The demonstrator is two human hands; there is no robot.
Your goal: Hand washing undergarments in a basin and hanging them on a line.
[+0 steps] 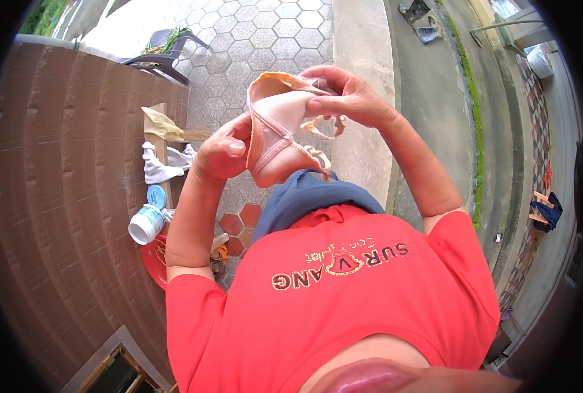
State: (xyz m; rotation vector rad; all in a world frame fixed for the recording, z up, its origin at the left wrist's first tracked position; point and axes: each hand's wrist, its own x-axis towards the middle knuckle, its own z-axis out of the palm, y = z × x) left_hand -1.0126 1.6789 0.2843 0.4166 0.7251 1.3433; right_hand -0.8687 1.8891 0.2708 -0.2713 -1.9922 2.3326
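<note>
A pale pink and white bra [282, 110] with peach edging is held up in front of my chest. My left hand [225, 150] holds its left edge, the thumb in sight and the other fingers partly hidden behind the cloth. At the upper right of the bra, my right hand [348, 96] pinches the fabric between thumb and fingers. Loose straps [323, 128] dangle below my right hand. Beneath the bra, bunched dark blue cloth [316, 194] shows at my waist.
To the left, a wooden stand [161, 147] carries a yellow cloth [161, 124] and white cloths [161, 164]. A white tub [146, 223] and a red basin [155, 263] sit by the brown wall [75, 172]. Ahead stands a dark plastic chair [166, 51] on hexagonal paving [254, 42].
</note>
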